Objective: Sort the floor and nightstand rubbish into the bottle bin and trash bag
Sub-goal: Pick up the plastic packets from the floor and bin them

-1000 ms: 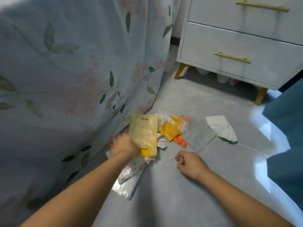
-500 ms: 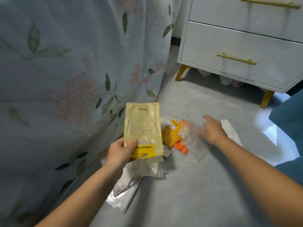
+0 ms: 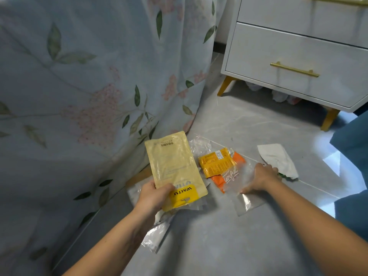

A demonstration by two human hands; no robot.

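Two hands worked beside the nightstand point(image 3: 298, 56): the left hand point(image 3: 153, 196) pinched a yellow packet point(image 3: 173, 168), the right hand point(image 3: 260, 178) pressed flat on a clear bag point(image 3: 247, 198). An orange wrapper point(image 3: 216, 164) lay between them, a tissue point(image 3: 276, 160) just beyond the right hand, and a curtain point(image 3: 89, 86) hung left.

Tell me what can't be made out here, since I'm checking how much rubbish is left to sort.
Head view only:
- Bottle bin and trash bag: out of frame.
- Nightstand top: cut off by the upper edge.
- Items under the nightstand: shadowed, blurred, unidentifiable.
- Wrappers beneath the yellow pouch: hidden by it and the left hand.
- Green item under the white tissue: mostly covered by the tissue and the right hand.
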